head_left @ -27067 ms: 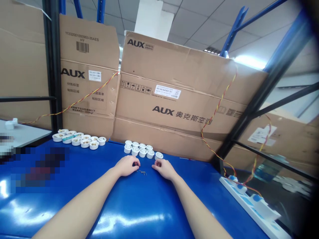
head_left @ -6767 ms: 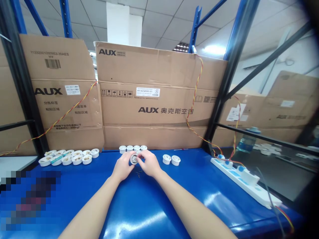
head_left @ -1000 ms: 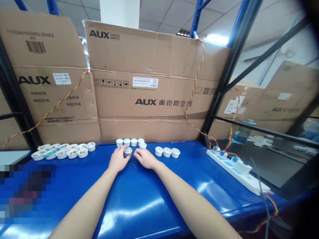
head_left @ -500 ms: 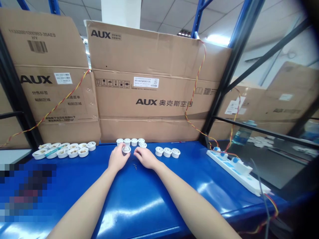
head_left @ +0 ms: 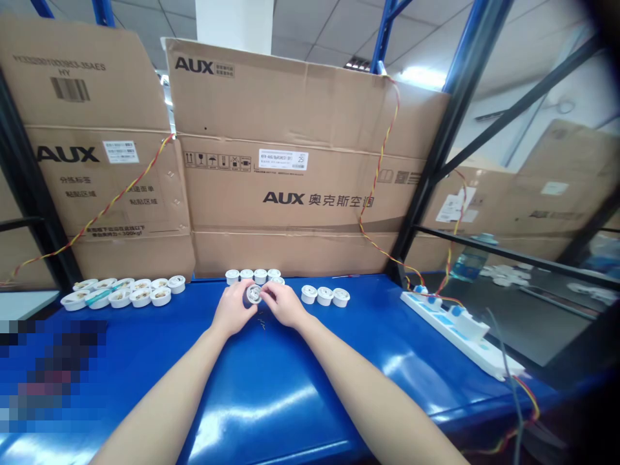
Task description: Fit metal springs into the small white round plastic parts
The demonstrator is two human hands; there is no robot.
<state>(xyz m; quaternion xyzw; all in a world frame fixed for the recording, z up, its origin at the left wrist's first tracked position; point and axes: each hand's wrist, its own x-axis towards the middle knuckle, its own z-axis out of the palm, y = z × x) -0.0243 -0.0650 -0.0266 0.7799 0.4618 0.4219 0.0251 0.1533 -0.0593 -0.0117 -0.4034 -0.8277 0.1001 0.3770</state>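
Note:
My left hand is closed round the side of a small white round plastic part, its open face tilted up towards me. The fingertips of my right hand are pinched together at the right side of that face. Whatever they hold is too small or hidden to make out. Below the hands, a few tiny screw-like pieces lie on the blue tabletop. Just behind, several similar white round parts stand in a row, partly covered by my hands.
Three more white round parts stand to the right. On the left are several white cups with small pieces inside, a teal tool lying across them. A white power strip runs along the right edge. Cardboard walls the back.
The white part in my left hand has shifted slightly right and tilted more towards me. My right hand's fingertips have closed in from beside it to its face.

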